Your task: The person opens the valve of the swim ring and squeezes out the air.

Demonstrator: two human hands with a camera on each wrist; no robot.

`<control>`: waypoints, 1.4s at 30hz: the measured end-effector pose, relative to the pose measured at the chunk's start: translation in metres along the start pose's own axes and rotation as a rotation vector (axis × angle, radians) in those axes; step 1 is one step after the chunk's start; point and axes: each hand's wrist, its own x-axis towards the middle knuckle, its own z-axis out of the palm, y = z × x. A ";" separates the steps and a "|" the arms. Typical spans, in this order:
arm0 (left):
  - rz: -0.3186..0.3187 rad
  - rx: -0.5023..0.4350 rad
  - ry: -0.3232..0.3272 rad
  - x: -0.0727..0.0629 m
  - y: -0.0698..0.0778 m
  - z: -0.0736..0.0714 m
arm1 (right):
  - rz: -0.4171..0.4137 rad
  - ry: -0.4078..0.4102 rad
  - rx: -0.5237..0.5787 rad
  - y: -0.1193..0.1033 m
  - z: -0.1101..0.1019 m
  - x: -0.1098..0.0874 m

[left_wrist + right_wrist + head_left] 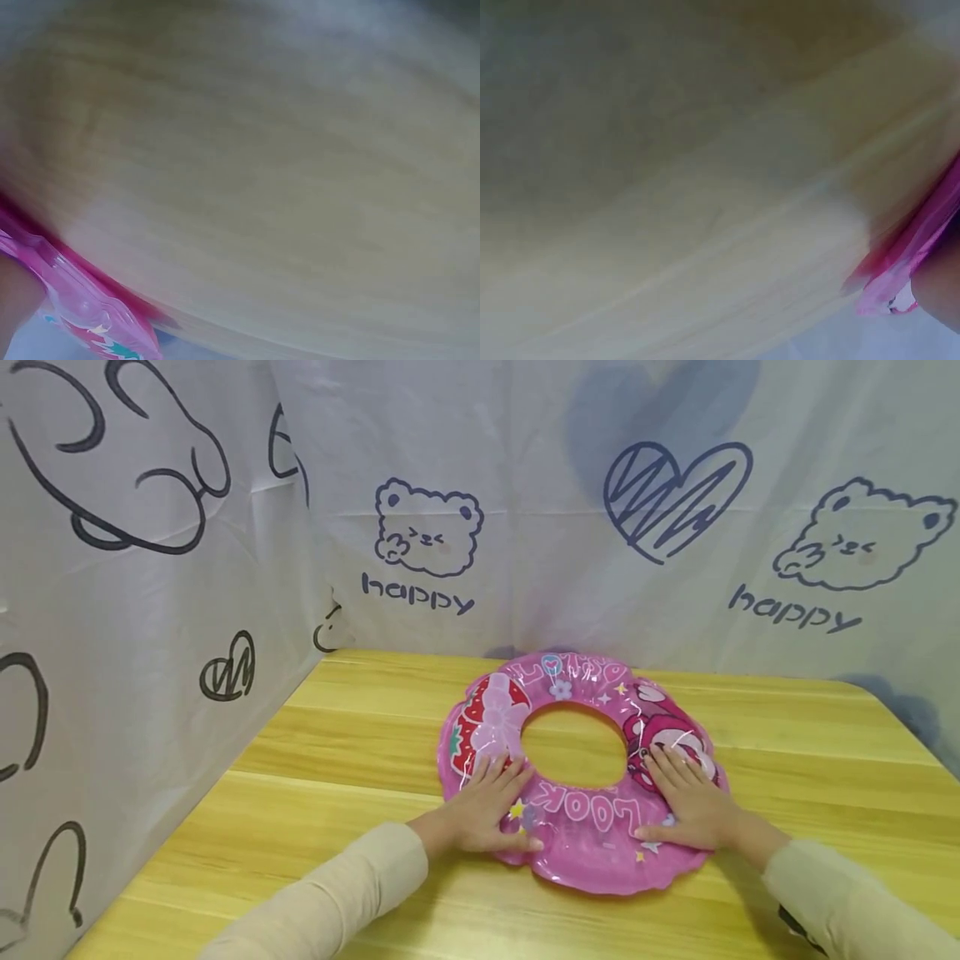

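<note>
A pink inflatable swim ring (pixel 585 860) lies flat on the wooden table, printed with strawberries, a bow, a bear and the word LOOK, which appears upside down. On its near left part rests my left hand (pixel 483 810), fingers straight over the strawberry print and thumb toward the lettering. My right hand (pixel 690 806) lies on the near right part, its spread fingers over the bear print. Both palms face down on the plastic. The left wrist view catches the ring's edge (pixel 97 307) at lower left; the right wrist view has a strip of the ring (pixel 900 270) at the right.
The yellow wood-grain table (pixel 337 760) extends around the ring to both sides. White cloth (pixel 540 568) with drawn bears, hearts and the word happy hangs behind it, and another cloth wall (pixel 150 652) stands along the left edge.
</note>
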 end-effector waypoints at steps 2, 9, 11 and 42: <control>-0.004 0.002 -0.011 0.000 0.001 0.000 | -0.013 0.034 -0.073 -0.002 0.002 -0.001; -0.029 0.014 -0.040 0.002 0.000 0.002 | -0.167 0.160 -0.230 -0.005 0.004 -0.003; -0.033 0.015 -0.043 0.002 0.000 0.002 | -0.185 0.136 -0.173 -0.007 0.003 -0.003; -0.016 0.027 -0.021 0.003 0.002 -0.003 | -0.195 0.124 -0.229 -0.015 0.009 0.000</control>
